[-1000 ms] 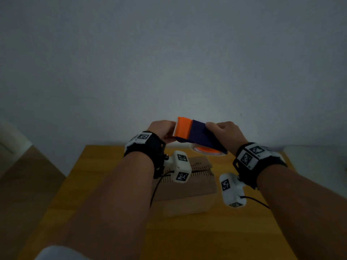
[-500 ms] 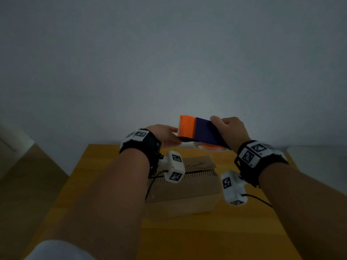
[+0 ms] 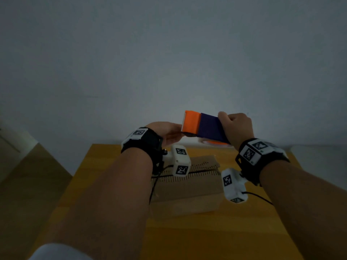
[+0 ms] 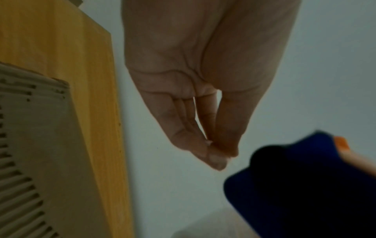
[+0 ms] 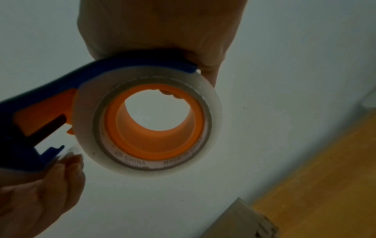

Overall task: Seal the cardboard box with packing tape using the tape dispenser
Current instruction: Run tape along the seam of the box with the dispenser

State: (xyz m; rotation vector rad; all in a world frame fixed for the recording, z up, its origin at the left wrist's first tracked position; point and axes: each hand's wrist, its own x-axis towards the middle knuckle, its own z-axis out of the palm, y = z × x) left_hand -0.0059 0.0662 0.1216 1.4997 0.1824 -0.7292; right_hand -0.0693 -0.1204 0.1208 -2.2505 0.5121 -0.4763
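Cardboard box on the bench, flaps closed, seam untaped. Above and beyond the box, the right hand grips the tape dispenser; the left hand pinches at the tape end beside its mouth. Sealing not yet begun; taping remains.

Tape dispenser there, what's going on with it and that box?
A person is getting ready to tape a cardboard box that sits on the wooden table. The right hand grips the blue and orange tape dispenser in the air above the box. The left hand has its fingertips pinched together at the dispenser's front end, apparently on the loose end of the clear tape roll. No tape shows on the box's flaps yet.
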